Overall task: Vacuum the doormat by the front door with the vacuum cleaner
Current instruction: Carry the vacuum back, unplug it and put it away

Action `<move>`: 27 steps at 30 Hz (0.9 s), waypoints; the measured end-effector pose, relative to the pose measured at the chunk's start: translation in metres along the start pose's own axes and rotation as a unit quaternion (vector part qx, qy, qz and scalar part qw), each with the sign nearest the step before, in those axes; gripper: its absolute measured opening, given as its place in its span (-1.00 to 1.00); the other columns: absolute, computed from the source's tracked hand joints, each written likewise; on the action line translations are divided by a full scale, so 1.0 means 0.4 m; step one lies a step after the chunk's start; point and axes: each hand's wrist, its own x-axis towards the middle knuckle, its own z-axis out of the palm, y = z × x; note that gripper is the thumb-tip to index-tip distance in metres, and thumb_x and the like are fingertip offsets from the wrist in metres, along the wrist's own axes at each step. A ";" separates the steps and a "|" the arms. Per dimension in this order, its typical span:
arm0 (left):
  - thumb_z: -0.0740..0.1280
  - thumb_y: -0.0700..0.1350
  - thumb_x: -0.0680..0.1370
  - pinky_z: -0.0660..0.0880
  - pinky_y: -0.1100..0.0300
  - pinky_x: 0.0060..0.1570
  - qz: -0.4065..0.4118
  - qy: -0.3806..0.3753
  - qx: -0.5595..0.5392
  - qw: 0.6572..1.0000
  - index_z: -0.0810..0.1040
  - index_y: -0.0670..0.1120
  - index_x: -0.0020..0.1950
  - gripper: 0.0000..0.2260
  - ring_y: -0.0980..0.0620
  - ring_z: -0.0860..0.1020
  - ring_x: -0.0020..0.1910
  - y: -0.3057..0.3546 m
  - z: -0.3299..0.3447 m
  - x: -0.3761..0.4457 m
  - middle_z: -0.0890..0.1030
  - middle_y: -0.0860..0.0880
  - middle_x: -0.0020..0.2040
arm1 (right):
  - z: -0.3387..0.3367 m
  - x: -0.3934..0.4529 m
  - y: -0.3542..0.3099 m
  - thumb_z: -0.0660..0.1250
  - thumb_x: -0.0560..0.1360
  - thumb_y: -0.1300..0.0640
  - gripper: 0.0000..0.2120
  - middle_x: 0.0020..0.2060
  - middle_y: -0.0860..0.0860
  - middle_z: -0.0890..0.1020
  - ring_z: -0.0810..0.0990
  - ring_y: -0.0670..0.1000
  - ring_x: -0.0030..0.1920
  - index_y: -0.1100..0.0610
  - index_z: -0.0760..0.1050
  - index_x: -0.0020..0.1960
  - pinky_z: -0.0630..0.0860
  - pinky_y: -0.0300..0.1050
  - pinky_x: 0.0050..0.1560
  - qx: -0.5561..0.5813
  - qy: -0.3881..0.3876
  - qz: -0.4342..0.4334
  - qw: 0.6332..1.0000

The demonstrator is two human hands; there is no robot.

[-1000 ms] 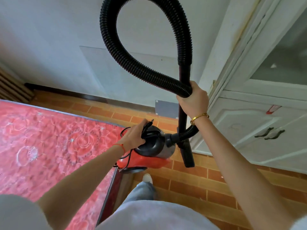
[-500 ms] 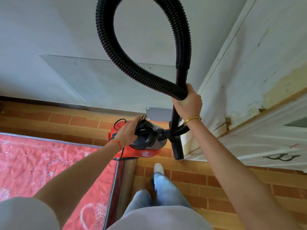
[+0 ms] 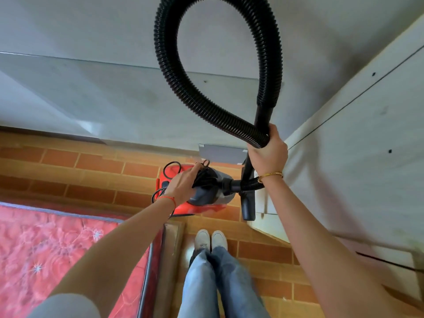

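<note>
Currently left hand (image 3: 183, 183) grips the vacuum (image 3: 206, 191) by its top, carried above the brick floor (image 3: 91, 171); right hand (image 3: 267, 150) clenches hose (image 3: 206, 106) and wand together. Doormat not in view. I judge: keep the loop high, nozzle clear of the cabinet (image 3: 355, 145).

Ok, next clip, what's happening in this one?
A person is carrying a small red and black vacuum cleaner across a brick-tiled floor. The left hand grips the top of the body, where the cord is bundled. The right hand holds the looped black hose together with the wand, nozzle hanging down. No doormat is in view, so vacuuming hasn't begun.
</note>
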 end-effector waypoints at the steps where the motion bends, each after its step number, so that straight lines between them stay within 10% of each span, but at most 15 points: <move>1: 0.25 -0.47 0.33 0.37 0.08 -0.48 0.000 -0.002 0.000 1.000 0.26 -0.08 0.36 -0.36 -0.19 0.59 -0.24 -0.022 0.025 0.028 0.60 -0.15 -0.01 | 0.029 0.012 0.026 0.39 0.37 0.14 -0.70 -0.29 -0.14 0.57 0.49 -0.05 -0.27 0.02 0.48 0.09 0.38 -0.23 -0.26 -0.002 0.003 0.003 1.000; 27: 0.20 -0.52 0.31 0.45 0.03 -0.47 -0.015 -0.058 0.039 0.997 0.27 -0.07 0.30 -0.37 -0.20 0.54 -0.31 -0.422 0.639 0.478 0.55 -0.13 -0.06 | 0.626 0.102 0.638 0.40 0.36 0.13 -0.77 -0.22 0.00 0.66 0.61 0.18 -0.13 0.07 0.45 -0.01 0.40 -0.16 -0.26 -0.054 -0.008 0.030 0.998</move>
